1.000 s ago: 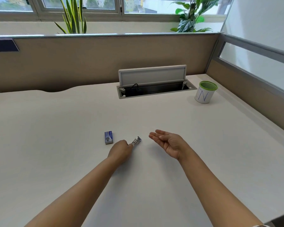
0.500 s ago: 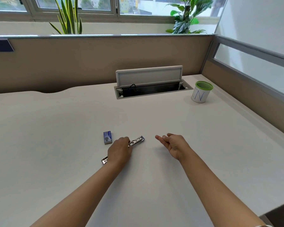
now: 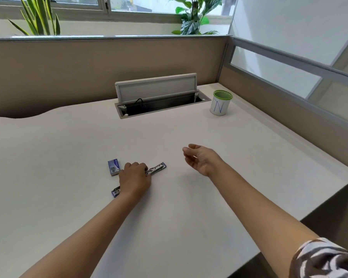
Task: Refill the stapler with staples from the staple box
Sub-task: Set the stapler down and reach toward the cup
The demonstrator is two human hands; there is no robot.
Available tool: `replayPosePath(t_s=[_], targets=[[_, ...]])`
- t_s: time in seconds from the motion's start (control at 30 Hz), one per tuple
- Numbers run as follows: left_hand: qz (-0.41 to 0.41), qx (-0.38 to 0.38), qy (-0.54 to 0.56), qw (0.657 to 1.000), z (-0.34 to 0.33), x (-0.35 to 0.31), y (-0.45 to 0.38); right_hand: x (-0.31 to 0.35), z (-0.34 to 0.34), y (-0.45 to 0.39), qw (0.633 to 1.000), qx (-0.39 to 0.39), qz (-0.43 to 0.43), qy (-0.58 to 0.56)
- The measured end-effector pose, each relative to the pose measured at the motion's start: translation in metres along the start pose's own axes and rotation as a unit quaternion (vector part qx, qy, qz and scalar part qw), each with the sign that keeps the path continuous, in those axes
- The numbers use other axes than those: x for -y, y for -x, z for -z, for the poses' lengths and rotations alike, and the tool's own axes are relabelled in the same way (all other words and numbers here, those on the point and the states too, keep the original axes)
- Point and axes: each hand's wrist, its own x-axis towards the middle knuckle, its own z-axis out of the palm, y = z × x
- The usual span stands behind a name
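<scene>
A small purple and metal stapler [image 3: 156,168] lies swung fully open and flat on the white desk, one end pointing up-right, the other end [image 3: 115,192] showing below my wrist. My left hand [image 3: 134,179] lies over its middle with fingers curled on it, hiding the hinge. The small blue staple box [image 3: 113,167] sits closed on the desk just left of that hand. My right hand [image 3: 201,159] hovers to the right of the stapler, fingers loosely curled, holding nothing.
An open cable tray with a raised grey lid [image 3: 156,90] is set into the desk at the back. A white cup with a green rim [image 3: 220,105] stands at the back right. Partition walls border the desk behind and on the right; the desk edge [image 3: 313,205] runs along the near right.
The stapler went from partly hidden in my left hand to laid fully open on the desk. My right hand turned from palm-up to loosely curled and drew slightly right.
</scene>
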Motion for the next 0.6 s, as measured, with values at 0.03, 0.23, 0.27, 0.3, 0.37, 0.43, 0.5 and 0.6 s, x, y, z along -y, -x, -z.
replayPosePath(t_s=[0.03, 0.23, 0.27, 0.3, 0.37, 0.43, 0.5, 0.6], targets=[[0.005, 0.002, 0.007, 1.000, 0.001, -0.003, 0.000, 0.001, 0.001, -0.001, 1.000, -0.003, 0.005, 0.006], [-0.006, -0.012, 0.016, 1.000, 0.006, -0.032, -0.002, 0.020, 0.005, -0.016, 0.999, 0.012, 0.016, 0.050], [-0.006, -0.020, 0.019, 1.000, 0.006, -0.040, -0.006, 0.026, 0.008, -0.022, 0.997, 0.015, 0.022, 0.067], [-0.005, -0.028, 0.023, 0.999, 0.007, -0.049, -0.008, 0.033, 0.011, -0.027, 0.996, 0.017, 0.026, 0.087], [-0.004, -0.045, 0.031, 0.999, 0.007, -0.067, -0.015, 0.047, 0.018, -0.038, 0.989, 0.019, 0.039, 0.138], [0.000, -0.056, 0.038, 0.998, 0.004, -0.088, -0.021, 0.063, 0.027, -0.050, 0.983, 0.021, 0.055, 0.174], [-0.004, -0.062, 0.041, 0.997, 0.000, -0.116, -0.031, 0.086, 0.039, -0.066, 0.977, 0.024, 0.071, 0.197], [-0.015, -0.061, 0.050, 0.997, -0.008, -0.160, -0.053, 0.125, 0.060, -0.094, 0.966, 0.019, 0.106, 0.234]])
